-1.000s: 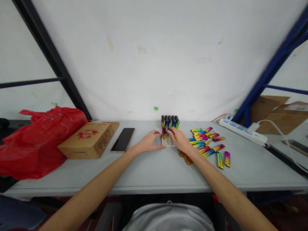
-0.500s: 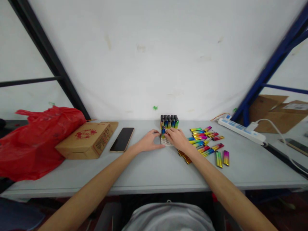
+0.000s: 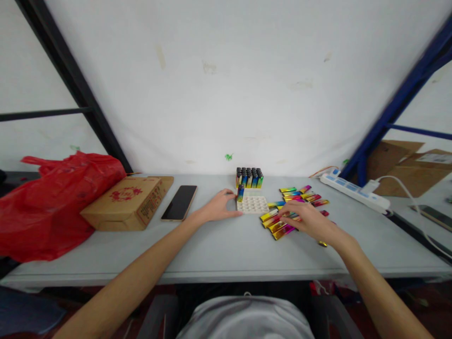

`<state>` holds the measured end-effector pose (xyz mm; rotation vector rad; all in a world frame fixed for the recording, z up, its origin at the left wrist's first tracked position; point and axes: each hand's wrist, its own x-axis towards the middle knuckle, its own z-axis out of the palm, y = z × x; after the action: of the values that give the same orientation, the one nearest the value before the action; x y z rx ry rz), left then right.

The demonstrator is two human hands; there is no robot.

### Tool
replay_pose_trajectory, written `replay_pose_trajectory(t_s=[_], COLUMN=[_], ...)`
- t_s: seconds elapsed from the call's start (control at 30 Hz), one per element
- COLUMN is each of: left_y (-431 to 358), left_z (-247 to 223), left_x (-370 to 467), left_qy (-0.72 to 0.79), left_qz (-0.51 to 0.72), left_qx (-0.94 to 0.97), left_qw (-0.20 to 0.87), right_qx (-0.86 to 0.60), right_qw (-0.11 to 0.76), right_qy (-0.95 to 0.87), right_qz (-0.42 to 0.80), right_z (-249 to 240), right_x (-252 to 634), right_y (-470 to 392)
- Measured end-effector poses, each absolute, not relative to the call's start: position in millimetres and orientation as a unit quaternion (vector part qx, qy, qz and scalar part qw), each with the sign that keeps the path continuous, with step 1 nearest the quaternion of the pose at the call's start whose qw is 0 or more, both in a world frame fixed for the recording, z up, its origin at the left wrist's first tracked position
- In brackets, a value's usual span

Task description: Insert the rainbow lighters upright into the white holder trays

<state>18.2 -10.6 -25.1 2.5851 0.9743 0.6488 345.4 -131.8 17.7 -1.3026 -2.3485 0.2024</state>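
A white tray [image 3: 252, 205] with rows of slots lies on the table. One lighter-like piece [image 3: 240, 193], blue and yellow with a dark top, stands upright at its back left corner. My left hand [image 3: 222, 206] rests at the tray's left side, thumb and fingers apart; its fingertips are near the upright piece and its thumb is by the front corner. Over the pile of shiny, rainbow-coloured lighters [image 3: 278, 230], my right hand [image 3: 303, 219] reaches down with thumb and fingers apart, hiding part of the pile. I see nothing held in it.
Behind the tray stands a block of upright lighters [image 3: 249, 178] with black tops. A phone [image 3: 179, 203], a cardboard box [image 3: 122, 202] and a red plastic bag [image 3: 63, 207] are on the left. To the right are a white power strip [image 3: 355, 192] and an open carton [image 3: 406, 167].
My right hand has left the tray and moved right, over the pile. The upright piece stays at the tray's corner, and more of the tray shows. My left hand has barely moved.
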Motion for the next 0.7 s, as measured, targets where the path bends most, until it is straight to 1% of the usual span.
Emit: replay_pose_trajectory(t_s=[0.1, 0.23, 0.33, 0.53, 0.63, 0.7], left_y=[-10.4, -11.3, -11.7, -10.0, -9.2, -9.0], left_z=[-24.9, -23.6, -23.1, -25.0, -25.0, -24.3], left_x=[17.9, 17.9, 18.1, 18.0, 17.8, 17.8], left_qy=[0.335, 0.331, 0.333, 0.337, 0.339, 0.339], left_qz=[0.226, 0.231, 0.228, 0.223, 0.227, 0.229], left_qx=[0.901, 0.901, 0.901, 0.902, 0.9, 0.9], left_qw=[0.156, 0.161, 0.158, 0.15, 0.153, 0.152], right_qx=[-0.474, -0.461, -0.448, -0.447, -0.45, -0.464], right_qw=[0.208, 0.213, 0.218, 0.2, 0.217, 0.252], right_qy=[-0.852, -0.861, -0.867, -0.872, -0.866, -0.848], right_qz=[0.072, 0.035, 0.02, 0.002, 0.023, 0.047], right_z=[1.8, -11.5, -13.3, -12.4, -10.9, -7.2], right_x=[354.1, 358.6, 359.8, 359.1, 356.4, 353.3], right_y=[-151.0, -158.8, -160.4, -166.9, -167.2, -165.4])
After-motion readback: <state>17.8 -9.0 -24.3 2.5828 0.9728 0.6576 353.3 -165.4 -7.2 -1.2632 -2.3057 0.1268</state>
